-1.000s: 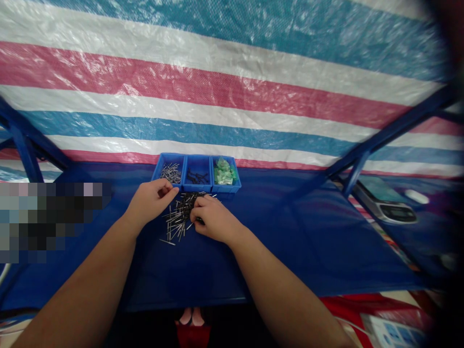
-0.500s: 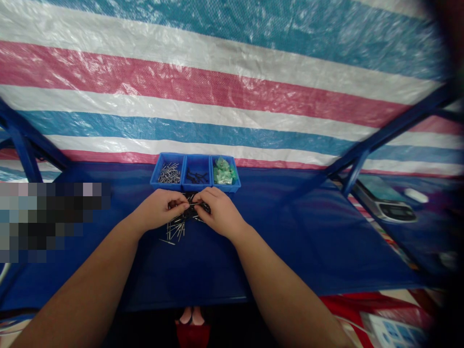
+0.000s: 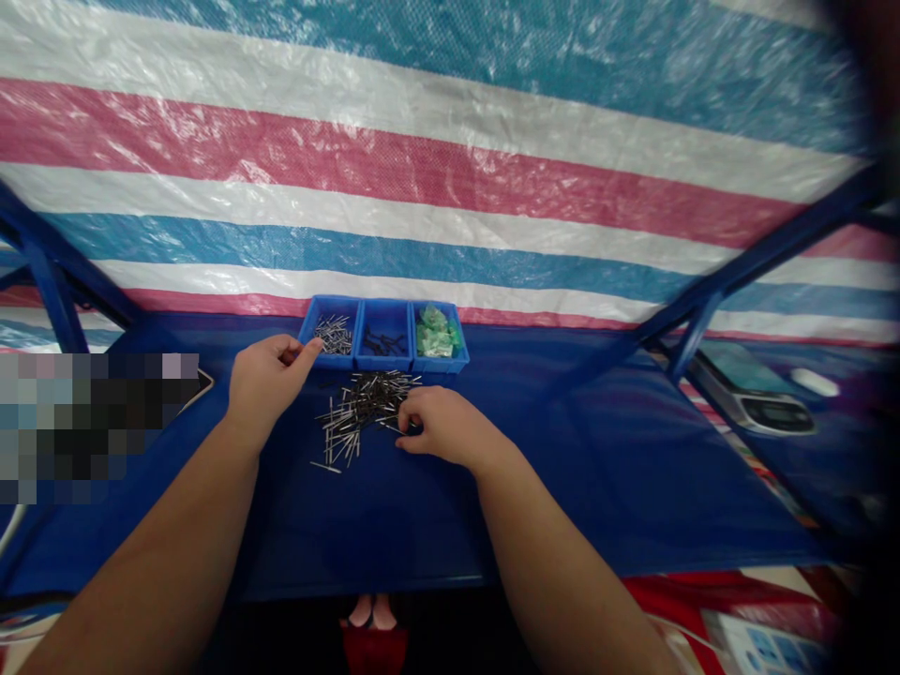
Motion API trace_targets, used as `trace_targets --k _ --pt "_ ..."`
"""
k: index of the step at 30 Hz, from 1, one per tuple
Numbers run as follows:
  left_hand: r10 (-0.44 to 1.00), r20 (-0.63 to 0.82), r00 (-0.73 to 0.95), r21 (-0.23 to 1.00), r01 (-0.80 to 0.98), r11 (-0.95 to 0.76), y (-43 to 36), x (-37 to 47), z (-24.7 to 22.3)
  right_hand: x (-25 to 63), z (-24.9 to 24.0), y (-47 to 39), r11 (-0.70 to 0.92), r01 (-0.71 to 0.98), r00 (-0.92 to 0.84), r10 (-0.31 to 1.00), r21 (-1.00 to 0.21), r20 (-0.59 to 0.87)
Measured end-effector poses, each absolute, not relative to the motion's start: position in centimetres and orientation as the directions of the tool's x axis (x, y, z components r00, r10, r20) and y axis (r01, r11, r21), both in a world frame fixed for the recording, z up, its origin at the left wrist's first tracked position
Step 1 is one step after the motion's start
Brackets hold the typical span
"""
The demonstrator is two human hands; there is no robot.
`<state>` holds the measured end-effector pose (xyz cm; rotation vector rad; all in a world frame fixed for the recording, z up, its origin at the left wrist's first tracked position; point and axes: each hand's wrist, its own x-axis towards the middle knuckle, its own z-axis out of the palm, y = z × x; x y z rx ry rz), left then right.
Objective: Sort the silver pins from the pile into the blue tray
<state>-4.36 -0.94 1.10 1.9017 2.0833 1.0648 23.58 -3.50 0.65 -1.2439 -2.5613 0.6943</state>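
A pile of thin metal and black pieces (image 3: 369, 403) lies on the blue table (image 3: 562, 469), with some silver ones spread at its lower left. My left hand (image 3: 274, 380) is at the left edge of the blue bin of silver pins (image 3: 333, 336), thumb and finger pinched together; whatever they hold is too small to make out. At the pile's right side is my right hand (image 3: 440, 427), thumb and fingers apart, nothing visible between them. The middle bin (image 3: 384, 342) contains black pieces, and the right bin (image 3: 437, 333) green and clear plastic.
A digital scale (image 3: 770, 408) stands at the right beyond a blue metal frame (image 3: 759, 248), near a white object (image 3: 814, 382). A blurred-out area covers the far left. Behind the table hangs a striped plastic sheet (image 3: 422, 169).
My hands, together over the pile before, have separated. The left one moved up and left to the silver pins' bin, while the right one shifted right and down and opened. More of the pile shows.
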Motion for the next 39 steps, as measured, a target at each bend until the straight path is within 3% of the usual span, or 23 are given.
trace_targets --k 6,12,20,26,29,32,34,39 --pt "0.93 0.367 0.035 0.585 0.768 -0.259 -1.0 -3.8 0.7 23.0 1.0 -3.8 0.498 0.72 -0.601 0.796 -0.482 -0.075" --pt "0.845 0.335 0.416 0.612 0.586 -0.532 -1.9 -2.6 1.0 22.9 1.7 -3.9 0.542 0.646 -0.601 0.796 -0.538 0.08" --pt "0.771 0.288 0.568 0.56 0.553 -0.617 -2.6 -1.1 1.3 23.0 1.9 -3.7 0.506 0.573 -0.545 0.823 -0.645 0.161" --pt "0.798 0.299 0.523 0.542 0.595 -0.593 -2.3 -1.7 1.7 22.8 1.8 -3.6 0.467 0.55 -0.48 0.855 -0.693 0.196" --pt "0.84 0.398 0.368 0.535 0.651 -0.539 -2.1 -2.5 1.8 23.0 1.4 -3.6 0.477 0.601 -0.486 0.855 -0.641 0.181" --pt "0.887 0.46 0.043 0.571 0.751 -0.333 -1.7 -3.5 1.6 23.1 1.0 -3.6 0.509 0.644 -0.543 0.83 -0.571 0.128" --pt "0.904 0.41 -0.12 0.579 0.8 -0.157 -1.3 -4.3 1.4 23.2 0.7 -3.6 0.497 0.679 -0.546 0.834 -0.54 0.081" --pt "0.94 0.315 -0.127 0.509 0.859 -0.055 -0.5 -5.4 0.8 22.9 0.6 -3.6 0.47 0.733 -0.519 0.854 -0.492 0.043"
